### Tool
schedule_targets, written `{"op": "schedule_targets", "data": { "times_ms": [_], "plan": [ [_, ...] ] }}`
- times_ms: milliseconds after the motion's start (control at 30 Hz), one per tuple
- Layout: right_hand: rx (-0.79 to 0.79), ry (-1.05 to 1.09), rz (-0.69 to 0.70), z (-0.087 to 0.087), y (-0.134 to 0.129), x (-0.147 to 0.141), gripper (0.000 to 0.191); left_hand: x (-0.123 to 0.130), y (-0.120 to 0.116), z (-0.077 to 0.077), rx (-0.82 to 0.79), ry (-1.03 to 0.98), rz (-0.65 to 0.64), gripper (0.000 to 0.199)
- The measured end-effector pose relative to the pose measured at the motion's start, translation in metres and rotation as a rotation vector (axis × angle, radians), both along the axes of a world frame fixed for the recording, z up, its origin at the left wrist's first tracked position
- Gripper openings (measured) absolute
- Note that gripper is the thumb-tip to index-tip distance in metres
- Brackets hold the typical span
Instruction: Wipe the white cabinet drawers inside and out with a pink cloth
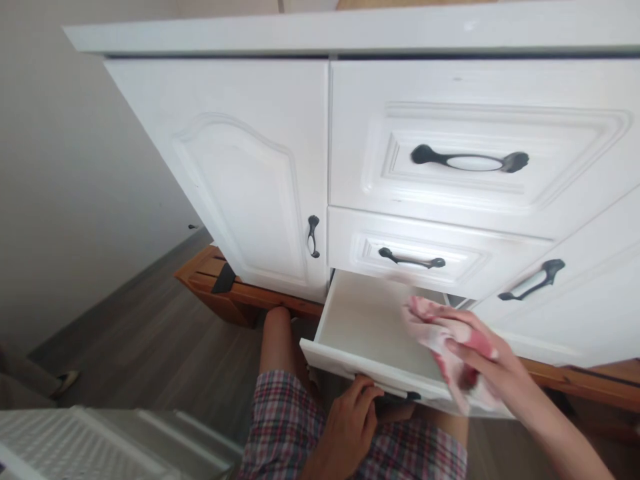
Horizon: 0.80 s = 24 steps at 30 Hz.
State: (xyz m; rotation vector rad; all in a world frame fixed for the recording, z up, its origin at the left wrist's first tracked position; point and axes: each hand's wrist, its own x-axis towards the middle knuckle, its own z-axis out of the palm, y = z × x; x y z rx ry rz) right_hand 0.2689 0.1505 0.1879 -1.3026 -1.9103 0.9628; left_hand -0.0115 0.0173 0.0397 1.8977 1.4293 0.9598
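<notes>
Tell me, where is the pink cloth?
The pink cloth is in the right hand, over the open bottom drawer, low and right in the head view.

A: What does the room look like?

B: A white cabinet (320, 167) fills most of the view, under a white top (350, 30). It has an arched door (235, 180) on the left and closed drawers (470, 147) with dark handles (469, 159) on the right.

A: And beneath it?

B: It rests on a brown wooden base (220, 283). The floor (165, 347) is grey-brown wood plank. A plain pale wall (65, 187) stands on the left, evenly lit. A white slatted thing (75, 443) sits at bottom left.
</notes>
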Motion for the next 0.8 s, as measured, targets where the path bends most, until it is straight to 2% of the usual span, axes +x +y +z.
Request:
{"op": "schedule_targets", "data": {
  "times_ms": [67, 133, 200, 300, 400, 533, 667, 800],
  "plan": [
    [-0.025, -0.024, 0.239, 0.014, 0.025, -0.046, 0.046, 0.0, -0.003, -0.001, -0.001, -0.002, -0.008, 0.044],
    [-0.024, -0.051, 0.378, 0.012, 0.044, -0.082, 0.041, -0.001, -0.006, 0.0, 0.001, 0.0, -0.02, 0.044],
    [-0.007, -0.114, 0.456, -0.003, 0.062, -0.105, 0.04, -0.003, -0.008, 0.002, 0.003, 0.005, -0.027, 0.045],
    [0.048, -0.269, 0.532, -0.03, 0.093, -0.122, 0.045, -0.005, -0.01, 0.005, -0.013, 0.017, -0.035, 0.047],
    [0.083, -0.362, 0.537, -0.044, 0.129, -0.134, 0.048, -0.006, -0.011, 0.009, -0.032, 0.013, -0.047, 0.048],
    [0.067, -0.444, 0.461, -0.055, 0.162, -0.154, 0.037, -0.005, -0.013, 0.013, -0.025, 0.004, -0.045, 0.047],
    [0.068, -0.567, 0.367, -0.077, 0.172, -0.177, 0.036, -0.006, -0.014, 0.013, -0.018, -0.004, -0.04, 0.045],
    [0.133, -0.679, 0.333, -0.102, 0.174, -0.196, 0.054, -0.008, -0.015, 0.011, -0.008, -0.018, -0.045, 0.046]
  ]
}}
